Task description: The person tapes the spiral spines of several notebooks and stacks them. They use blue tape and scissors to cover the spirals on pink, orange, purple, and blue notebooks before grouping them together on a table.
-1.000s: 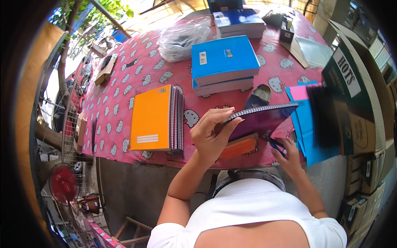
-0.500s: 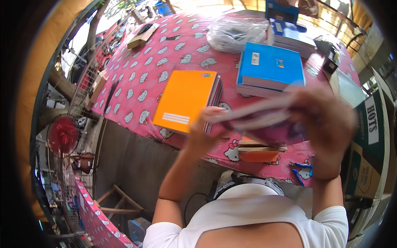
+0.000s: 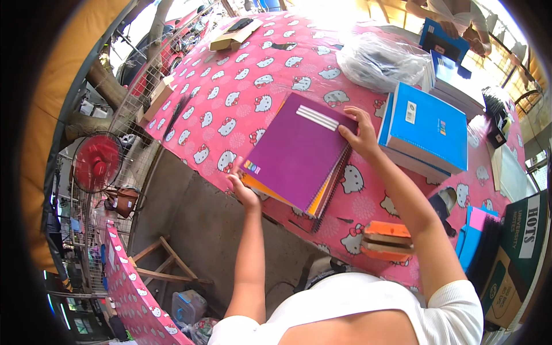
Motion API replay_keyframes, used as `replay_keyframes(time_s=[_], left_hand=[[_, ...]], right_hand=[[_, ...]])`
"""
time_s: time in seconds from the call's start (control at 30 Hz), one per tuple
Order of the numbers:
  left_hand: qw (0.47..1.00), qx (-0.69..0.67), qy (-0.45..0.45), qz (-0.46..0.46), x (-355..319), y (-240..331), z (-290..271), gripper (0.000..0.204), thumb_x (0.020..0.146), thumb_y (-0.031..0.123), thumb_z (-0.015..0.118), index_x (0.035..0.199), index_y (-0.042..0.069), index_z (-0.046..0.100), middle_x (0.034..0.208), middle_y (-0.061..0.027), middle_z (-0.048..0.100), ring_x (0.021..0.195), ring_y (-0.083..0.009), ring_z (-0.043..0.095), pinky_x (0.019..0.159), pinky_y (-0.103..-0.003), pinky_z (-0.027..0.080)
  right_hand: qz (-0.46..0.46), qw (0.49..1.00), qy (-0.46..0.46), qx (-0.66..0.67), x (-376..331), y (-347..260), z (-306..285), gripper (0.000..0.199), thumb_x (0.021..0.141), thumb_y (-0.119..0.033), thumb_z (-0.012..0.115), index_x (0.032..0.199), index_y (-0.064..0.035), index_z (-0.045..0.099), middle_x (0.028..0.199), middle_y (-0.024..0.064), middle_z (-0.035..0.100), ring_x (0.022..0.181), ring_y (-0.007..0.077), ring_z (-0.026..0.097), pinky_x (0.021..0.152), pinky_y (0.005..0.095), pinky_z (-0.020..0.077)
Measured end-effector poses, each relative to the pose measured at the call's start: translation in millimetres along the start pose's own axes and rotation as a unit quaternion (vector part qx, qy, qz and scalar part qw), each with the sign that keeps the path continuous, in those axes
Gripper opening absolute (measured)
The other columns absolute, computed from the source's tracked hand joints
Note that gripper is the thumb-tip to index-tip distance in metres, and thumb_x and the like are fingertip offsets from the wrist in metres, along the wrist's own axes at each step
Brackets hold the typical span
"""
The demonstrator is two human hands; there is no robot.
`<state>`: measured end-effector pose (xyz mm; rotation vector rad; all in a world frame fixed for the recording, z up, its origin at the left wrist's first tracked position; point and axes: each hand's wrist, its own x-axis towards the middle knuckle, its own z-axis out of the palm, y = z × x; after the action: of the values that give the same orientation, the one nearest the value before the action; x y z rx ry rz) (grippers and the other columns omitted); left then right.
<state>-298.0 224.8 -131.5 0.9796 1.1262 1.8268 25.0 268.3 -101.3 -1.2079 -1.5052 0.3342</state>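
Observation:
A purple spiral notebook (image 3: pixel 296 146) lies at a slight angle on top of a small stack, with an orange notebook (image 3: pixel 257 185) showing beneath its near edge. My left hand (image 3: pixel 246 191) holds the notebook's near-left corner, thumb up and the other fingers partly hidden by the edge. At the far-right corner my right hand (image 3: pixel 361 133) grips the cover's edge between thumb and fingers. Just right of that hand stands a stack of blue notebooks (image 3: pixel 428 123).
A pink patterned cloth covers the table (image 3: pixel 230 109). Near its front edge sits an orange-and-brown block (image 3: pixel 388 240). A clear plastic bag (image 3: pixel 379 60) lies behind the blue stack. A green-and-brown carton (image 3: pixel 514 259) stands at right; another person's hand (image 3: pixel 448 29) shows far right.
The purple notebook, blurred in the air between my hands before, now rests on the orange stack. Both hands have shifted to its opposite corners, and the view has turned somewhat.

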Motion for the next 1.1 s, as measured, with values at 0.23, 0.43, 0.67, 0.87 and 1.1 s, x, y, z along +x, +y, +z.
replay_keyframes(time_s=[0.23, 0.43, 0.67, 0.87, 1.1], left_hand=[[0.983, -0.006, 0.166, 0.078, -14, -6, 33, 0.032, 0.099, 0.030, 0.038, 0.095, -0.001, 0.044, 0.100, -0.0123, 0.058, 0.096, -0.0197, 0.057, 0.086, -0.036, 0.045], [0.955, 0.147, 0.211, 0.149, 25, 43, 13, 0.016, 0.096, 0.015, 0.047, 0.102, 0.002, 0.040, 0.100, -0.0133, 0.057, 0.094, -0.0200, 0.057, 0.085, -0.035, 0.046], [0.998, -0.018, -0.011, 0.058, 116, 92, 150, 0.032, 0.088, 0.011, 0.061, 0.115, 0.008, 0.044, 0.108, -0.0065, 0.057, 0.090, -0.0186, 0.060, 0.080, -0.031, 0.046], [0.937, 0.130, -0.308, 0.103, 118, 15, 343, 0.079, 0.076, 0.018, 0.072, 0.139, 0.006, 0.026, 0.142, -0.0129, 0.028, 0.124, -0.0282, 0.040, 0.096, -0.037, 0.040], [0.434, 0.562, -0.544, 0.447, 92, -45, 446, 0.085, 0.068, 0.013, 0.060, 0.144, 0.030, 0.027, 0.152, -0.0056, 0.023, 0.143, -0.0315, 0.010, 0.103, -0.072, -0.007]], right_hand=[[0.094, 0.992, -0.055, 0.069, 12, 14, 8, 0.035, 0.085, -0.028, 0.061, 0.107, -0.0019, 0.060, 0.103, 0.0143, 0.057, 0.101, 0.0281, 0.052, 0.089, 0.0368, 0.0417], [-0.076, 0.968, -0.032, -0.237, 64, -16, -46, 0.052, 0.079, -0.030, 0.069, 0.119, -0.0030, 0.052, 0.119, 0.0173, 0.053, 0.118, 0.0331, 0.046, 0.097, 0.0434, 0.0402], [0.069, 0.872, -0.004, -0.484, 221, 107, -150, 0.072, 0.073, -0.023, 0.071, 0.135, -0.0042, 0.041, 0.139, 0.0184, 0.043, 0.129, 0.0353, 0.040, 0.105, 0.0406, 0.0364], [0.101, 0.911, -0.241, -0.318, 234, 168, -179, 0.060, 0.068, 0.005, 0.053, 0.126, -0.0082, 0.056, 0.118, 0.0178, 0.061, 0.105, 0.0286, 0.059, 0.090, 0.0333, 0.0449], [0.053, 0.839, -0.488, -0.233, 195, 80, -163, 0.029, 0.081, -0.011, 0.052, 0.104, -0.0125, 0.071, 0.100, 0.0140, 0.065, 0.096, 0.0282, 0.061, 0.085, 0.0380, 0.0454]])
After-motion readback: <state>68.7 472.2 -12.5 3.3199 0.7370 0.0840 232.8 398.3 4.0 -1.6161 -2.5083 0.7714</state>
